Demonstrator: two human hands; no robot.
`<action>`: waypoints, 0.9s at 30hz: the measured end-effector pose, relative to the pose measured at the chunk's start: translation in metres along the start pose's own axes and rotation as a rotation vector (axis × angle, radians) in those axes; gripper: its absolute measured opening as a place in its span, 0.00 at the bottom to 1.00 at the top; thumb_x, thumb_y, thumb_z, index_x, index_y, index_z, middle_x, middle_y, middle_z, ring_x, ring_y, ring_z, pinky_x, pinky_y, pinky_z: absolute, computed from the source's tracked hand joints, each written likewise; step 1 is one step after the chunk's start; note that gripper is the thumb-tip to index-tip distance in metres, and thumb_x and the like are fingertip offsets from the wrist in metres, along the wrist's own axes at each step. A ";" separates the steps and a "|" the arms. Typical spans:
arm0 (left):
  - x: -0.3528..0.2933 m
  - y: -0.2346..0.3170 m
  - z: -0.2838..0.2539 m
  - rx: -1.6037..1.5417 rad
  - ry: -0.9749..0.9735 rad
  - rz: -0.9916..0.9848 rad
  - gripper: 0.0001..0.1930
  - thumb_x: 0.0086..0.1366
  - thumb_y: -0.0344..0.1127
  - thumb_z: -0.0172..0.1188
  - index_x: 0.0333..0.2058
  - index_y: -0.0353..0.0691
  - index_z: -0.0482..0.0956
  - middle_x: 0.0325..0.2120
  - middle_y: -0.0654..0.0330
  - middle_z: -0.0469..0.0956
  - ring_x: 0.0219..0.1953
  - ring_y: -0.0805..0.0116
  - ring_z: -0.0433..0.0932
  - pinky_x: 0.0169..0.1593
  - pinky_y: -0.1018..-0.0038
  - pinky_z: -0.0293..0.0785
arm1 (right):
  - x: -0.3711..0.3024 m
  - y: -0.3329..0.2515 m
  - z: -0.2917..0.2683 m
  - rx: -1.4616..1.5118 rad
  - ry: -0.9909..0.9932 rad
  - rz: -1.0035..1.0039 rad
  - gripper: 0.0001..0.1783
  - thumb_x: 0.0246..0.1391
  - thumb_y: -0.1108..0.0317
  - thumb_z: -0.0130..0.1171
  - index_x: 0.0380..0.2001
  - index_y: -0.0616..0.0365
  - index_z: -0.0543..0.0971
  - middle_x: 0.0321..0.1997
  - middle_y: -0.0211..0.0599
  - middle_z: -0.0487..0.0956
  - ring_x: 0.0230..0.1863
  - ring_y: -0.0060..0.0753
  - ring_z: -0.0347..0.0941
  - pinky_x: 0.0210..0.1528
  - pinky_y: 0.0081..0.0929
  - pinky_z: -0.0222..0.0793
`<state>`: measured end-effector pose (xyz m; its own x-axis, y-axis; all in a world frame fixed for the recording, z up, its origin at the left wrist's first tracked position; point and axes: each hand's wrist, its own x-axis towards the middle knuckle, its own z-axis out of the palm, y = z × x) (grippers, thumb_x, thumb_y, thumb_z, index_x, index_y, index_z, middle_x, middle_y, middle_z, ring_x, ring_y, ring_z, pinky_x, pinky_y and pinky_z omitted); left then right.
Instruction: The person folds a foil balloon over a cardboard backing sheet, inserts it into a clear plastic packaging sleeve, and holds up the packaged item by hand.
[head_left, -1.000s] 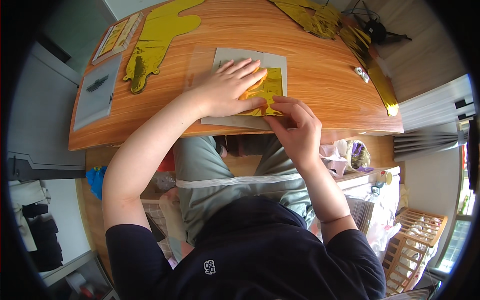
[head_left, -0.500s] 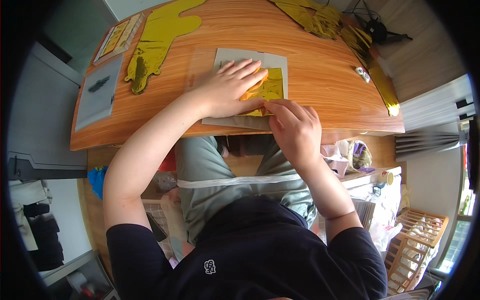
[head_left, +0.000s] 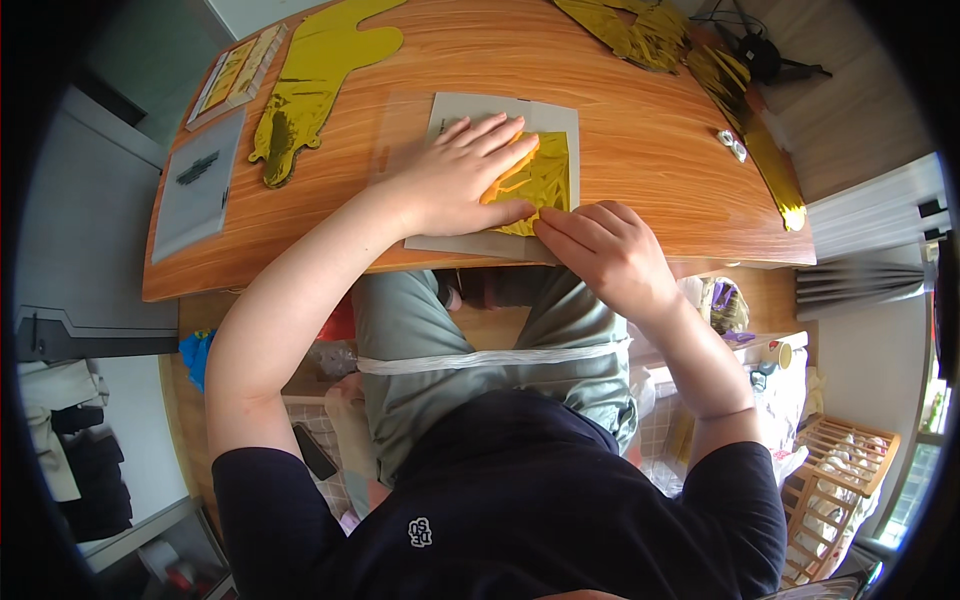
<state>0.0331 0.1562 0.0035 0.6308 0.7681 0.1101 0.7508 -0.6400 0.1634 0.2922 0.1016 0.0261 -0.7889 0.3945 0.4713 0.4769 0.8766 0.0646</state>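
A shiny gold foil sheet [head_left: 553, 170] lies on a grey board [head_left: 480, 106] near the front edge of the table. Over the left part of the foil my left hand [head_left: 465, 185] is laid flat, fingers spread and thumb along the sheet's lower part. Orange patches show on the foil beside those fingers. My right hand [head_left: 605, 248] is closed in a pinch at the foil's lower right area, thumb and fingertips together on its edge. The exact bit pinched is mostly hidden by the fingers.
The wooden table [head_left: 340, 200] also bears a gold foil cutout [head_left: 310, 85], a boxed pack [head_left: 235, 75] and a translucent sheet [head_left: 200, 190] at left. Crumpled gold foil [head_left: 640, 40] lies at the far right, near small white pieces [head_left: 731, 146] and a black stand [head_left: 760, 58].
My right hand has shifted a little to the right, its fingertips slightly farther from the left thumb. My left hand stays pressed in place.
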 end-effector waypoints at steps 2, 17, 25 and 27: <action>0.000 0.000 0.000 0.009 0.000 0.002 0.44 0.71 0.66 0.53 0.76 0.48 0.53 0.77 0.51 0.50 0.79 0.53 0.46 0.79 0.55 0.41 | -0.001 0.003 -0.003 0.046 -0.053 0.011 0.23 0.46 0.71 0.61 0.49 0.58 0.85 0.52 0.33 0.84 0.46 0.35 0.80 0.50 0.34 0.76; 0.002 0.002 0.000 0.056 0.011 0.024 0.50 0.65 0.69 0.59 0.76 0.48 0.52 0.77 0.52 0.49 0.79 0.52 0.47 0.79 0.51 0.44 | -0.032 0.009 -0.008 0.292 -0.056 0.251 0.23 0.46 0.78 0.64 0.48 0.50 0.87 0.57 0.29 0.84 0.59 0.42 0.76 0.62 0.42 0.69; 0.000 0.005 -0.005 0.053 0.005 0.021 0.52 0.62 0.66 0.62 0.76 0.47 0.53 0.77 0.52 0.50 0.79 0.50 0.48 0.78 0.50 0.45 | -0.034 0.016 -0.013 0.351 -0.031 0.267 0.21 0.45 0.77 0.65 0.46 0.51 0.88 0.56 0.28 0.85 0.57 0.42 0.77 0.61 0.41 0.69; -0.002 0.002 -0.004 0.085 0.032 0.041 0.52 0.62 0.73 0.58 0.75 0.44 0.56 0.76 0.48 0.54 0.78 0.49 0.50 0.78 0.49 0.48 | -0.032 0.019 -0.012 0.352 -0.037 0.267 0.21 0.45 0.77 0.66 0.45 0.51 0.88 0.55 0.29 0.85 0.56 0.42 0.78 0.61 0.40 0.70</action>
<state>0.0330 0.1536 0.0073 0.6560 0.7404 0.1464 0.7390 -0.6695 0.0748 0.3316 0.1025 0.0229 -0.6720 0.6242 0.3985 0.5099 0.7803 -0.3623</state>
